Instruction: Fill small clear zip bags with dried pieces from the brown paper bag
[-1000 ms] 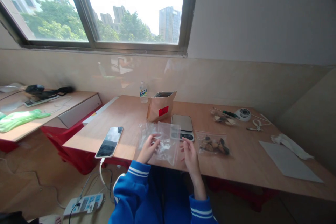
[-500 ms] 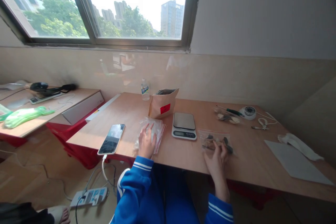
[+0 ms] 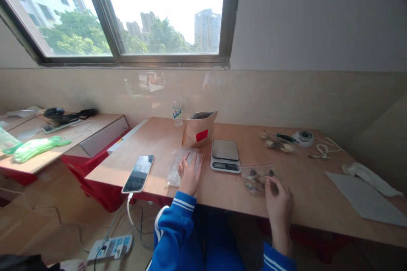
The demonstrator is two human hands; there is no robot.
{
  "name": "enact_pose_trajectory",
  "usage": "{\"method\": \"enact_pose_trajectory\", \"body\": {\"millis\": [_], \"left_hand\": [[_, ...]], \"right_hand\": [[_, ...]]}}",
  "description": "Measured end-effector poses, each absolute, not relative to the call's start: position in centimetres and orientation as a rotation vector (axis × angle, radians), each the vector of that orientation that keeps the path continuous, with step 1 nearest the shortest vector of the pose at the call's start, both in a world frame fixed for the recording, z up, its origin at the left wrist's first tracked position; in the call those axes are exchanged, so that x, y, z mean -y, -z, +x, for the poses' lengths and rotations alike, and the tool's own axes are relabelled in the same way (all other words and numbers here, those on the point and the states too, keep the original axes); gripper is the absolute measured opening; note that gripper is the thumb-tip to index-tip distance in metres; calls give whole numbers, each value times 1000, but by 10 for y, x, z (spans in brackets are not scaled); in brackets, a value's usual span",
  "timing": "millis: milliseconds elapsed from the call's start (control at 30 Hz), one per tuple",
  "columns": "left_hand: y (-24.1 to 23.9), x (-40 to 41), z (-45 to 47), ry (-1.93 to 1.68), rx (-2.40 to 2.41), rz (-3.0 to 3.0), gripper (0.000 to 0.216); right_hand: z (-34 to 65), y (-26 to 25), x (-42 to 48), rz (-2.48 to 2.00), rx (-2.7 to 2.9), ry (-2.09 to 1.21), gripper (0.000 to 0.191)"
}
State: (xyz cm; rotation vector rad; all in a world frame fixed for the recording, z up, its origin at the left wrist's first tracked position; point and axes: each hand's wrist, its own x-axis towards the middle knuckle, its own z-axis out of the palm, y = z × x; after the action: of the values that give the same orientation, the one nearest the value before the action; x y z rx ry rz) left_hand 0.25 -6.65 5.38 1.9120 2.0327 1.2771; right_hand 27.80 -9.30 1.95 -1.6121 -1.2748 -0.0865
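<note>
**Right hand pinches the filled bag; left hand is spread over the clear bags**

The right thumb and forefinger meet on the right side of the filled bag. The other right fingers curl behind and are hard to make out. The left fingers are apart and close on nothing; whether the palm presses on the clear bags cannot be told.

The filled bag is near the front edge of the desk, right of the middle. The right fingertips cover part of its contents, and blur softens the rest, so what the lumps are is unclear. Its upper left corner comes up to the front right corner of the scale; whether the two touch cannot be told. The scale's display is too small to read. The left hand hides part of the clear bags, so they cannot be counted. The right sleeve is cut off at the bottom of the view.

The filled bag is see-through, with a reddish line along its top, and holds brown, tan and nearly black lumps. The clear bags lie flat and crinkled near the front edge, between the phone and the scale. Behind them a brown paper pouch with a red label stands upright, its mouth gaping.
</note>
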Motion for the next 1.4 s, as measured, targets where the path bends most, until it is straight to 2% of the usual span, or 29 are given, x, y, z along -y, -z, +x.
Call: {"method": "enact_pose_trajectory", "body": {"millis": [167, 267, 367, 467, 600, 667, 767, 833, 967, 1033, 1133, 1200, 1300, 1400], "left_hand": [[-74, 94, 36, -1272, -1636, 1927, 32], [-65, 114, 56, -1211, -1349, 1872, 29], [-54, 127, 70, -1160, -1227, 1800, 27], [-52, 130, 74, -1143, -1147, 1767, 29], [-58, 127, 73, -1235, -1101, 1698, 56], [-64, 125, 71, -1233, -1067, 1631, 62], [-74, 126, 66, -1105, -993, 1520, 48], [-80, 127, 62, -1077, -981, 1479, 39], [-90, 128, 58, -1243, -1053, 1468, 30], [-90, 128, 60, -1345, -1147, 1538, 24], [-85, 127, 67, -1546, -1312, 1730, 14], [-79, 128, 71, -1636, -1370, 1869, 6], [-76, 132, 75, -1549, -1381, 2087, 17], [-79, 136, 76, -1338, -1225, 2218, 42]], "right_hand": [[258, 6, 86, -1727, 1423, 136, 64], [250, 9, 85, -1795, 1414, 164, 55], [253, -10, 90, -1778, 1339, 122, 45], [257, -44, 101, -1655, 1219, -55, 44], [244, -85, 117, -1381, 973, -439, 44], [233, -95, 122, -1242, 931, -635, 42], [219, -98, 122, -1141, 873, -844, 42], [214, -96, 120, -1148, 860, -853, 45], [200, -96, 117, -1324, 874, -389, 64], [189, -100, 119, -1359, 915, -306, 63], [169, -105, 124, -1257, 1052, -669, 45], [158, -106, 126, -1181, 1045, -875, 41], [153, -103, 125, -1120, 875, -957, 41], [158, -100, 122, -1055, 776, -950, 37]]}}
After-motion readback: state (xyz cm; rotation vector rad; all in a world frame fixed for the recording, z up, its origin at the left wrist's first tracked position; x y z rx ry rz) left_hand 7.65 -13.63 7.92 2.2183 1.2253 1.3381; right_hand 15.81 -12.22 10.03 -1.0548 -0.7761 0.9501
